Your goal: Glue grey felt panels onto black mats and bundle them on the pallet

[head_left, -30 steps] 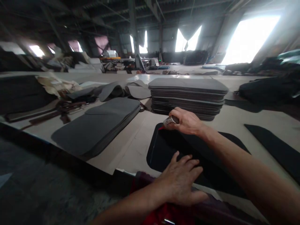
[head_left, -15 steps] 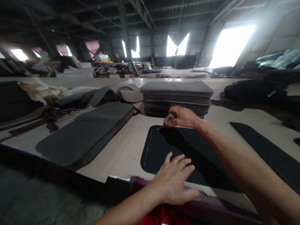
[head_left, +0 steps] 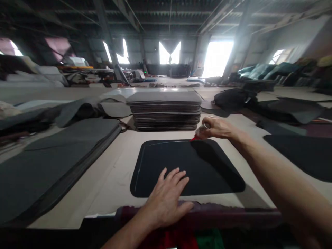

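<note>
A black mat (head_left: pixel 197 166) with rounded corners lies flat on the pale table (head_left: pixel 114 173) in front of me. My left hand (head_left: pixel 166 199) rests open, palm down, on the mat's near edge. My right hand (head_left: pixel 216 128) is closed on a small red-tipped tube (head_left: pixel 199 132), its tip touching the mat's far edge, right of the middle. A thin pale line runs along the mat's left and far edges.
A tall stack of grey mats (head_left: pixel 166 109) stands just behind the black mat. A lower pile of grey mats (head_left: pixel 57 152) lies to the left. More dark sheets (head_left: pixel 301 152) lie to the right. Dark red cloth (head_left: pixel 207 214) hangs over the table's near edge.
My right hand has drawn the red-tipped tube rightwards along the mat's far edge. My left hand stays flat on the near edge. The view has swung left to right.
</note>
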A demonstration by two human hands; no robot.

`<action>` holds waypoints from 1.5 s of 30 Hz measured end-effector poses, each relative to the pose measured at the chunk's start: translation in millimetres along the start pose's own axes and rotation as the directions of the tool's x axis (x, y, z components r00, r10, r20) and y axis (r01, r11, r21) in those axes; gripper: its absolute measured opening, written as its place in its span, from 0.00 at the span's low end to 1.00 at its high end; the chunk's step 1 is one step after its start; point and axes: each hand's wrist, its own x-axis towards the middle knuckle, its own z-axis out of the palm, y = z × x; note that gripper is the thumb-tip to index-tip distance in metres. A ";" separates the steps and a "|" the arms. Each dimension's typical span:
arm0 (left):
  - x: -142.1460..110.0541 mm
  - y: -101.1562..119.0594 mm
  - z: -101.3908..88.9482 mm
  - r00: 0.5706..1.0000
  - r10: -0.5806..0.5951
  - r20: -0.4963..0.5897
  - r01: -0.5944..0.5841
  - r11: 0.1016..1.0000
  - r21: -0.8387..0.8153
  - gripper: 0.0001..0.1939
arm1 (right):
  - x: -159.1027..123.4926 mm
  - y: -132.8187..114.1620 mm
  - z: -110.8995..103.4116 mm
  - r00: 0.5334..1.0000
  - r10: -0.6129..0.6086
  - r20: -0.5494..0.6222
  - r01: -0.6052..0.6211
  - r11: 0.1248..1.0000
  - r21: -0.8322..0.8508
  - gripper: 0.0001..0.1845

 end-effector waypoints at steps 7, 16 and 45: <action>3.4 1.7 -2.6 0.999 -0.010 0.051 0.004 0.994 0.112 0.32 | -42.4 49.3 -16.4 0.982 0.190 0.005 -0.189 0.979 -0.080 0.14; 4.2 -3.4 1.6 0.999 0.001 0.043 -0.009 0.984 0.178 0.32 | -77.1 70.2 -28.6 0.970 0.242 -0.011 -0.243 0.969 -0.035 0.16; -3.2 7.6 -0.1 0.990 0.066 -0.122 -0.036 0.972 0.233 0.28 | -233.2 -15.2 -28.4 0.958 0.271 0.098 -0.288 0.890 0.354 0.24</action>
